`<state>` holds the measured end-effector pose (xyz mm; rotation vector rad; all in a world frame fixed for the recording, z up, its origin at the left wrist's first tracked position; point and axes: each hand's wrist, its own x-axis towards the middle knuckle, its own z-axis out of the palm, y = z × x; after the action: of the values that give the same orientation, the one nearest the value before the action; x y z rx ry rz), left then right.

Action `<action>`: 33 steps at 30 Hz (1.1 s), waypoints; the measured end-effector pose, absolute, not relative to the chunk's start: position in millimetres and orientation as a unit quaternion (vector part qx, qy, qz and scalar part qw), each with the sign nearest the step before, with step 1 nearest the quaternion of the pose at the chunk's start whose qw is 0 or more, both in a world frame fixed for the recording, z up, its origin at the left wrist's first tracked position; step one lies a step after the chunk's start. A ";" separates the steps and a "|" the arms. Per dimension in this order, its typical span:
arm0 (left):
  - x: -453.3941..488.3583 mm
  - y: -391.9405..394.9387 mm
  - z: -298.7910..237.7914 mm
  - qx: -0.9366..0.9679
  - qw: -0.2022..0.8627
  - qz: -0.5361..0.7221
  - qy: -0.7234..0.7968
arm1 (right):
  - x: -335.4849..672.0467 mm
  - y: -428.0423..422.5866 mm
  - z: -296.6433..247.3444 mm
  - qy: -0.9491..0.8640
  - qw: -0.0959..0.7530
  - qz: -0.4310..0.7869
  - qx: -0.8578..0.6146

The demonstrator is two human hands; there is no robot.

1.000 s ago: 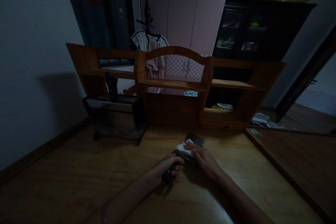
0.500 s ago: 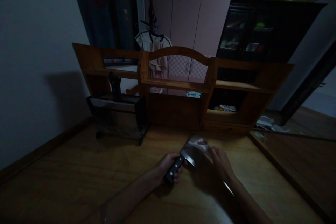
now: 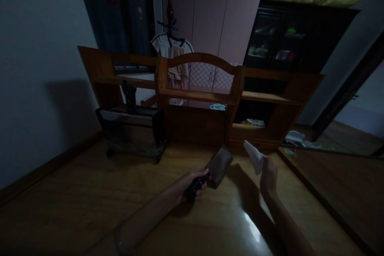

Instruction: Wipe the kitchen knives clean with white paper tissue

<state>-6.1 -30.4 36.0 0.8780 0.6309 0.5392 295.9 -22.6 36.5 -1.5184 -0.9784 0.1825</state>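
A cleaver (image 3: 220,165) with a broad dull blade and a black riveted handle is held above the wooden tabletop (image 3: 126,204). My left hand (image 3: 192,184) wraps round its handle, and the blade points away and to the right. To the right of the blade, apart from it, my right hand (image 3: 269,176) is closed on a white piece of tissue or cloth (image 3: 254,156), which sticks up from the fingers. At the back left stands a black knife holder (image 3: 132,128) with clear sides and a black-handled knife (image 3: 129,97) upright in it.
A wooden shelf unit (image 3: 196,128) lines the table's back edge. To the left rises a plain wall (image 3: 39,68). Clothes on a stand (image 3: 177,56), a pink cupboard (image 3: 210,24) and a dark glass-fronted cabinet (image 3: 300,44) are farther back.
My right hand has moved right, off the blade, with the white tissue or cloth. The cleaver has turned slightly in my left hand, so its blade no longer shines.
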 end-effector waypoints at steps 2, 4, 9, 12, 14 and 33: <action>-5.1 -32.2 37.1 0.416 0.813 0.265 0.310 | 308.1 -19.8 33.8 -0.372 0.653 0.088 -0.654; -4.3 -34.1 38.1 0.400 0.815 0.268 0.321 | 319.0 -16.4 30.4 -0.324 0.678 0.104 -0.651; -4.5 -34.1 40.4 0.364 0.838 0.276 0.298 | 331.1 -7.4 26.3 -0.228 0.706 0.166 -0.649; -6.4 -33.1 42.8 0.373 0.846 0.294 0.241 | 325.3 -6.1 28.4 -0.188 0.715 0.227 -0.634; -7.7 -34.0 45.7 0.384 0.851 0.299 0.198 | 317.6 -7.4 30.1 -0.176 0.720 0.277 -0.611; -16.1 -27.9 54.0 0.379 0.828 0.368 0.190 | 311.8 -4.5 21.6 -0.142 0.720 0.437 -0.520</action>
<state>-16.1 -27.9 54.0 0.8046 0.4029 0.7815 311.8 -4.5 21.6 -1.1504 -0.3147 0.9663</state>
